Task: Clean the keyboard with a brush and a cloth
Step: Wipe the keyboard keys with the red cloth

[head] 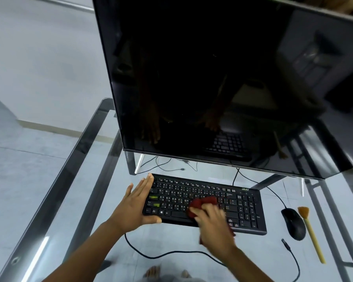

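A black keyboard was laid on a glass desk, in front of a big dark screen. The left hand was placed against the left end of the keyboard, and its grip was spread: the fingers were held straight along the side and the thumb was stretched along the front edge. A red cloth was bunched up on the middle keys. It was held down there by the right hand. Its grip looked wrapped round the cloth, though that hand was blurred. Bits of red cloth were seen in front of the fingers and by the wrist. A black mouse was set on the desk to the right of the keyboard. A brush with a yellow handle was laid just beside the mouse, further right, with its bristles pointed away from the person. A black cable was curled on the desk near the arms.
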